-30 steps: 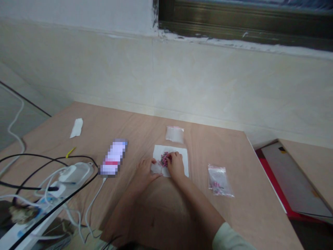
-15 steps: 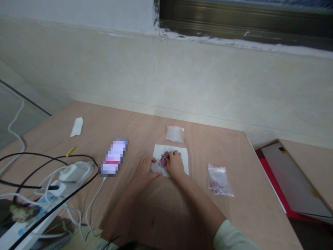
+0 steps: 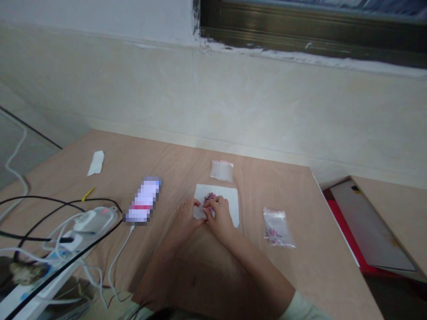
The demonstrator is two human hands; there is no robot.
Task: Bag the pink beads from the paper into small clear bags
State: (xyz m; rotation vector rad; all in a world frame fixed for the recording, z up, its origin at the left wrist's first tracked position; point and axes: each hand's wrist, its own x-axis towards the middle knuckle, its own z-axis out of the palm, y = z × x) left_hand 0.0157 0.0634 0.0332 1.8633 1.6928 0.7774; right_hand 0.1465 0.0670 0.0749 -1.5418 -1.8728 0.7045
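Pink beads, between left hand, right hand

Left hand and right hand are palms down, fingers curled, basically touching, 2 forearms angling inward from near.

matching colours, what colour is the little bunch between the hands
The bunch is deep pink, shown best in the head view.
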